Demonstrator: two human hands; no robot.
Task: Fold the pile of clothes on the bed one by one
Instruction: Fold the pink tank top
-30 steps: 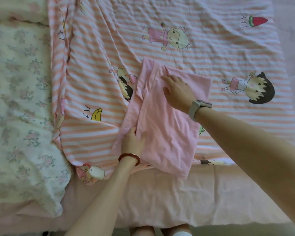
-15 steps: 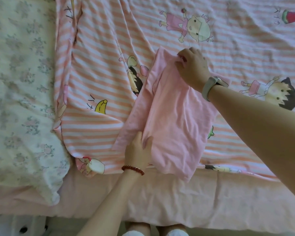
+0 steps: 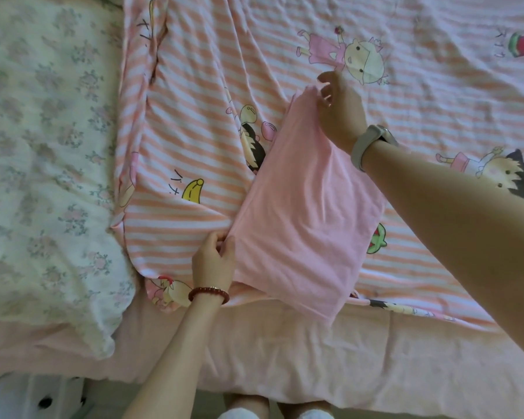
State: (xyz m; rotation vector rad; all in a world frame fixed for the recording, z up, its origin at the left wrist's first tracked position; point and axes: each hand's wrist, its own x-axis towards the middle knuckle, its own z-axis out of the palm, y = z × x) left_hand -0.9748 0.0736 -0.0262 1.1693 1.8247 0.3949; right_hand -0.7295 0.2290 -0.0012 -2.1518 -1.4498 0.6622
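The bed (image 3: 285, 358) was covered by a pink-and-white striped sheet (image 3: 194, 122) printed with cartoon figures, a floral quilt (image 3: 43, 161) lay along its left side, and a plain pink sheet showed at the near edge. The left hand (image 3: 214, 263), a red bead bracelet (image 3: 208, 293) at its wrist, pinched the near-left corner of the folded pink garment (image 3: 303, 213), while the right hand (image 3: 339, 110), wearing a watch (image 3: 368, 145), pinched the far corner. The garment lay flat on the striped sheet near the bed's front edge, its long axis running from near-right up to far-left.
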